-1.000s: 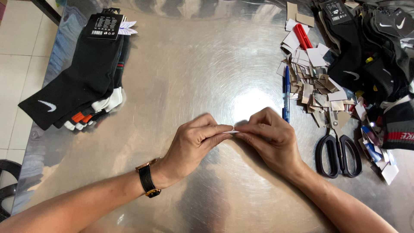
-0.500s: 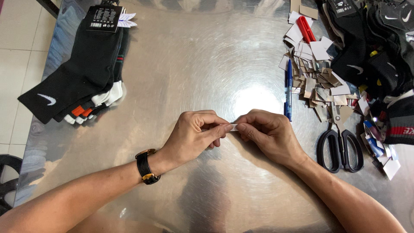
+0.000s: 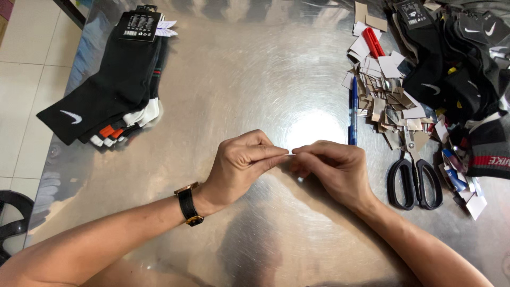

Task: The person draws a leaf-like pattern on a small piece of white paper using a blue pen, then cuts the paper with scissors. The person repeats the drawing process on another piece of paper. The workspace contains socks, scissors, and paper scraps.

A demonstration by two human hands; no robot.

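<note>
My left hand and my right hand meet fingertip to fingertip over the middle of the shiny metal table. Between thumbs and forefingers they pinch one very small pale strip, mostly hidden by the fingers. A black watch with a gold case is on my left wrist. Both forearms rest low over the table's near side.
A stack of black socks with a card label lies at the far left. A blue pen, a heap of cut paper tags, a red cutter and black scissors lie right. Loose dark socks fill the far right.
Both hands stay pinched together on the small strip, with only slight finger shifts. The view has drifted a little; nothing else on the table moved.
</note>
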